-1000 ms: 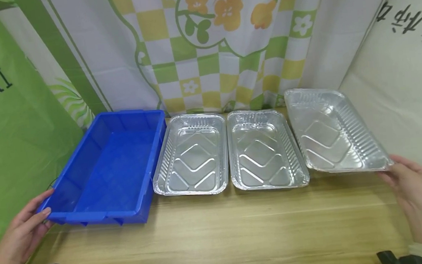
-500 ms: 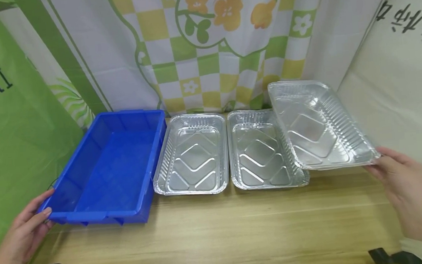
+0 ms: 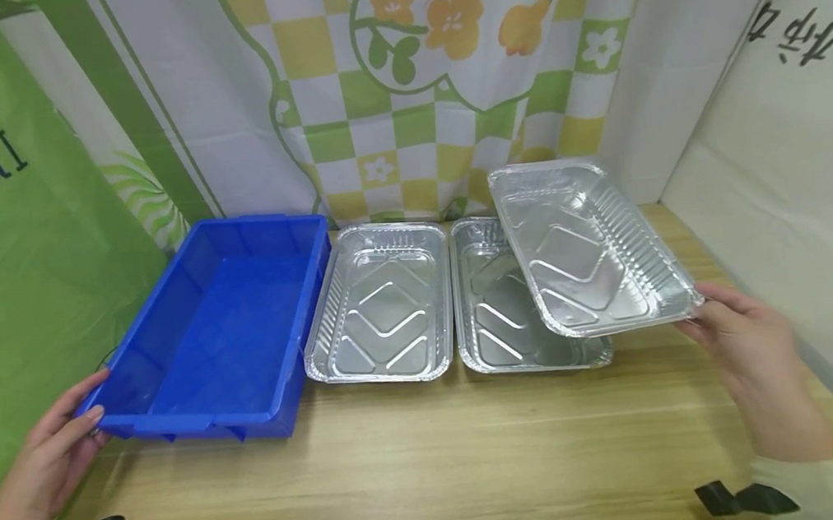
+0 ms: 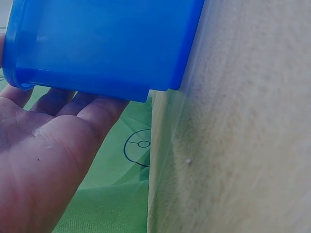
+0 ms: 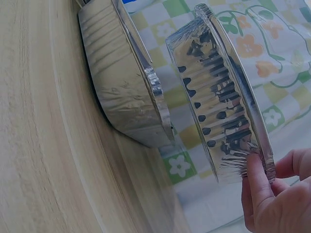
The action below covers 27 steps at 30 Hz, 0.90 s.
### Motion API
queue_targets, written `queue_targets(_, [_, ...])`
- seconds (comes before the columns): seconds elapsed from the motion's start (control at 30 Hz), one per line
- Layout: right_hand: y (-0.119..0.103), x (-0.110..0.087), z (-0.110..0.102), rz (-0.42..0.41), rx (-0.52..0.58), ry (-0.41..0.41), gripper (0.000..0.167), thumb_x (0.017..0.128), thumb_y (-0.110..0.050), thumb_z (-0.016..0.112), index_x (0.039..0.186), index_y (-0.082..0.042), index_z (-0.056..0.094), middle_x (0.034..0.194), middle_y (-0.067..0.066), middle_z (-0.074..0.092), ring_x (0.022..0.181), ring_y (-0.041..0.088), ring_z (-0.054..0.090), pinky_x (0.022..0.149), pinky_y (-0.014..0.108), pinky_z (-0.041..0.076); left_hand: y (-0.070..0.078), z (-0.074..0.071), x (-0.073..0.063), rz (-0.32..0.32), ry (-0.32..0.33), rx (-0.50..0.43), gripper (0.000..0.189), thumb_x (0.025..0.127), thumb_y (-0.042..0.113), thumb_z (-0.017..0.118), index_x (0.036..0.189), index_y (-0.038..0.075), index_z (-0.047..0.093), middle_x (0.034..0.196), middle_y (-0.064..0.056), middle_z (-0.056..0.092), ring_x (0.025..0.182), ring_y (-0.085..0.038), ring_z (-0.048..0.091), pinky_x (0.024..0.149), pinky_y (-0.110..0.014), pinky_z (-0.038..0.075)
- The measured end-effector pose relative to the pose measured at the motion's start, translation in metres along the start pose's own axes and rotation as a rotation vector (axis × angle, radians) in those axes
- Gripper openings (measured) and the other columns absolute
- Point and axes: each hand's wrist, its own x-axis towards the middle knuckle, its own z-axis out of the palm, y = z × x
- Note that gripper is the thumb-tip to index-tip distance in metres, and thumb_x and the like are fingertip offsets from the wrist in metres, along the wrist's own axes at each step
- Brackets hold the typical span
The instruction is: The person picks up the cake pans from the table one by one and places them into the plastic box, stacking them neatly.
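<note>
My right hand (image 3: 747, 347) pinches the near right corner of a foil tray (image 3: 572, 250), holding it tilted above another foil tray (image 3: 499, 319) on the table. In the right wrist view, the thumb and fingers (image 5: 260, 182) grip the held tray's rim (image 5: 238, 73), and a gap separates it from the tray below (image 5: 116, 63). At the left, my left hand (image 3: 51, 461) holds the near left corner of a blue plastic bin (image 3: 234, 342), thumb on the rim. The left wrist view shows its fingers (image 4: 99, 114) under the bin's edge (image 4: 82, 87).
Between the bin and the covered tray lies another foil tray (image 3: 378, 305). They stand in a row on the wooden table (image 3: 406, 476). A checked curtain (image 3: 412, 128) hangs behind, with green cloth (image 3: 23, 269) at left and pale cloth (image 3: 791, 202) at right.
My right hand has carried the foil tray leftward from the right side, so it now overlaps the tray beside it in the head view. The left hand and bin stay in place.
</note>
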Motion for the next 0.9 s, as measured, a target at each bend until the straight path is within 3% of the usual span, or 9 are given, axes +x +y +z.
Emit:
queue_targets(0.37, [0.017, 0.004, 0.021, -0.021, -0.061, -0.05, 0.021, 0.088, 0.019, 0.058, 0.101, 0.007, 0.069, 0.099, 0.012, 0.069, 0.087, 0.021, 0.071, 0.08, 0.033, 0.058, -0.001, -0.001, 0.0, 0.04, -0.046, -0.074, 0.054, 0.097, -0.019, 0.017, 0.15, -0.008, 0.027, 0.143, -0.011, 0.047, 0.12, -0.021, 0.057, 0.094, -0.029, 0.053])
queue_targets(0.9, [0.035, 0.001, 0.045, -0.002, -0.132, -0.038, 0.022, 0.086, 0.019, 0.061, 0.1, 0.005, 0.069, 0.097, 0.011, 0.069, 0.085, 0.02, 0.071, 0.079, 0.032, 0.058, -0.001, 0.001, 0.001, 0.03, -0.021, -0.035, 0.053, 0.098, -0.017, 0.018, 0.15, -0.007, 0.026, 0.145, -0.009, 0.044, 0.123, -0.02, 0.055, 0.095, -0.028, 0.052])
